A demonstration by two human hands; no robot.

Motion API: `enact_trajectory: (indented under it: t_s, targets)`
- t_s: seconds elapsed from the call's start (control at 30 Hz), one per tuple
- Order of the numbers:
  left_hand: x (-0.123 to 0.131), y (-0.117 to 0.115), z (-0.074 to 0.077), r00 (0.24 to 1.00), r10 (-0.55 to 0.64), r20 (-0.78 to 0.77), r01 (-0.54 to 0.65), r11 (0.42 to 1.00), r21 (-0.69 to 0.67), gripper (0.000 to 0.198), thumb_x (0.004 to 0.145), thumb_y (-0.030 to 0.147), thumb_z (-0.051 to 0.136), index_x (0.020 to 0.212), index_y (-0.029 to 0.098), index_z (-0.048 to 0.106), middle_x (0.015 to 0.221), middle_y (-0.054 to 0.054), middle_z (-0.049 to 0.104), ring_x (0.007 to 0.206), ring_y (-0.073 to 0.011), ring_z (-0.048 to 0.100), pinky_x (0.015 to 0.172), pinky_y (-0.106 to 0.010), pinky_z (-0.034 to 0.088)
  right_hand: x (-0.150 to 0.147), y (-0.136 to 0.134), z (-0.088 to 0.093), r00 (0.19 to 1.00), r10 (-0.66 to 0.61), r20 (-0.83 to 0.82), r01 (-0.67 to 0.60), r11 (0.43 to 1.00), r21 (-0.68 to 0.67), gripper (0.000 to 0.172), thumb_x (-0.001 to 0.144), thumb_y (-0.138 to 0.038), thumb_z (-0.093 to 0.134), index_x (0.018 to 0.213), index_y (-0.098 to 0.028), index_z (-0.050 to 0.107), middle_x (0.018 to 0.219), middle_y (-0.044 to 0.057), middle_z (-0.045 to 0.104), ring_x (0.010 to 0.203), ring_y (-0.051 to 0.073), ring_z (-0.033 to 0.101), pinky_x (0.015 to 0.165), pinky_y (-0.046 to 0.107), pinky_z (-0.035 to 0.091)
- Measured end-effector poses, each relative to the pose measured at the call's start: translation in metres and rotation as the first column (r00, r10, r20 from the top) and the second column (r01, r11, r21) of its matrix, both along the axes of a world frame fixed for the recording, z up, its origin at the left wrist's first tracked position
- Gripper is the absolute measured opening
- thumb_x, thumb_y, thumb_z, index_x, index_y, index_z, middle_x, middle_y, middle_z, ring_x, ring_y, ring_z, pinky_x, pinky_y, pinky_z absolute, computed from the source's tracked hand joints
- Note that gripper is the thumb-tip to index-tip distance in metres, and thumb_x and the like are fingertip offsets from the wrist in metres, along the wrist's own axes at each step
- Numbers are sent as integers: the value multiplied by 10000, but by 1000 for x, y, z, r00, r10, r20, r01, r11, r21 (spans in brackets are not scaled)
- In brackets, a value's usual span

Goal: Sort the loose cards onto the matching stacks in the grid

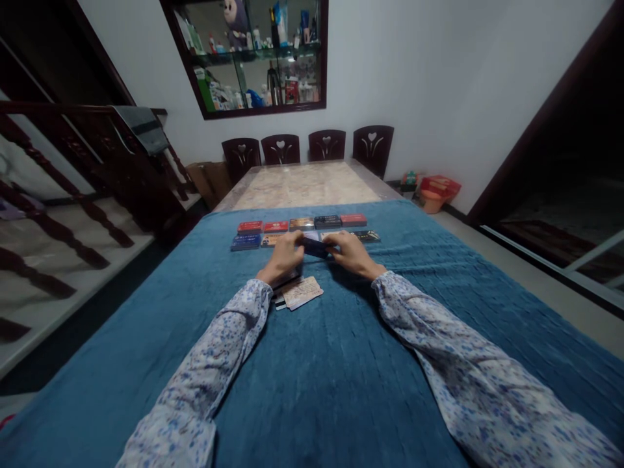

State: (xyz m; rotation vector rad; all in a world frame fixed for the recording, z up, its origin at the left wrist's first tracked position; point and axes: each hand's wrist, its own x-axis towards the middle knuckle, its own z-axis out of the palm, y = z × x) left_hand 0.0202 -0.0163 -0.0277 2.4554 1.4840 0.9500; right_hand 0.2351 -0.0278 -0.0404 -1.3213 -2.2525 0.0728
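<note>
Both of my hands meet over a blue cloth (pixel 341 364) on a long table. My left hand (pixel 285 255) and my right hand (pixel 350 252) pinch the two ends of a dark card (pixel 314 246) held between them. Beyond the hands lie two rows of cards (pixel 302 225), red, blue and dark, laid side by side on the cloth. Under my left wrist sits a small pile of cards (pixel 301 292), a pale one on top. Both sleeves are white with a blue flower print.
Past the cloth the marble tabletop (pixel 305 185) is bare, with several dark wooden chairs (pixel 326 144) at its far end. A wooden stair rail (pixel 73 169) runs along the left. A wall shelf (pixel 253 55) holds bottles. Red and orange tubs (pixel 436 192) stand on the floor at the right.
</note>
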Motion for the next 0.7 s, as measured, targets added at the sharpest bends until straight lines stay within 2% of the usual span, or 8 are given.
enact_trajectory:
  t_s: [0.2,0.27,0.4,0.53,0.7]
  targets:
    - [-2,1,-3,999,-6,-38,3,997,-82,146,746,118,576,779,143,716,795,-63,727,789,-209,645,824,-324,522,1,0,1,998,-13,66,11,1000,26,287,926,-140,581,1172,-207,712,1173,92,765,1040,265,620,886,355,438]
    - [-3,0,-4,1000,-24,-9,23,996,-88,188,749,118,579,862,145,727,818,-55,732,799,-206,655,833,-321,527,0,-1,0,995,-31,91,27,999,36,300,934,-145,579,1204,-206,694,1171,102,760,1042,271,621,873,355,431]
    - [-4,0,-7,998,-58,-3,58,996,-68,392,746,74,578,1107,171,699,842,-30,722,824,-202,668,851,-316,530,-4,-4,-2,990,-76,120,69,996,54,323,935,-149,583,1244,-205,659,1114,119,755,1055,284,628,861,353,415]
    - [-5,0,-11,995,-57,-84,53,997,-53,427,751,24,541,1126,166,687,848,-57,713,830,-220,660,840,-328,526,-6,-7,-2,982,-80,173,74,997,39,338,930,-164,600,1263,-207,633,1171,129,742,1110,301,622,871,362,416]
    - [-6,-3,-12,982,-72,-173,64,997,-52,442,774,58,587,1201,156,641,957,-106,728,883,-254,665,853,-364,525,-7,-11,0,968,-81,238,89,996,-22,494,894,-236,671,1372,-191,556,1303,169,690,1193,332,605,897,393,433]
